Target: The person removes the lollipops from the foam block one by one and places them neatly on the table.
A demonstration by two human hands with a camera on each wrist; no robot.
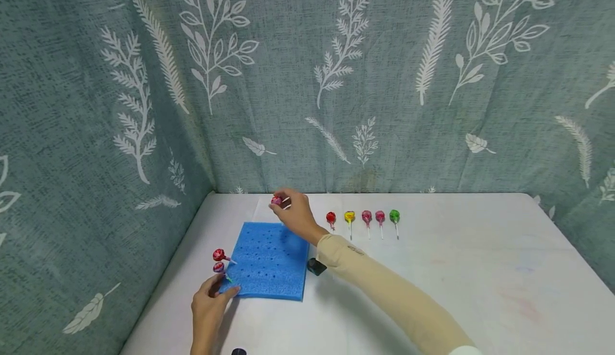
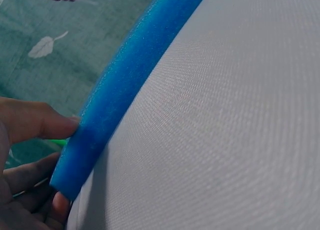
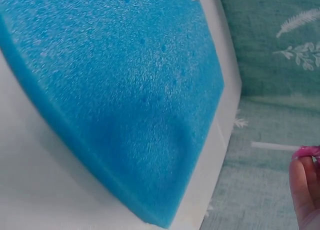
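Note:
A blue foam board (image 1: 269, 261) with rows of small holes lies on the white table. My left hand (image 1: 209, 304) grips its near left corner, thumb (image 2: 57, 125) on the upper edge and fingers around the side. Above the far side of the board, my right hand (image 1: 297, 213) pinches a pink-red lollipop (image 1: 276, 200) by its head; the white stick (image 3: 275, 146) points free in the right wrist view. At the board's left edge are a red lollipop (image 1: 219, 254) and a purple-red lollipop (image 1: 218, 267) with a green stick, their sticks meeting the foam.
Several lollipops lie in a row right of the board: a red one (image 1: 331, 218), a yellow one (image 1: 349, 217), pink ones (image 1: 367, 217) and a green one (image 1: 394, 216). A small black object (image 1: 315, 266) sits by the board's right edge. Patterned curtain (image 1: 336, 77) hangs behind.

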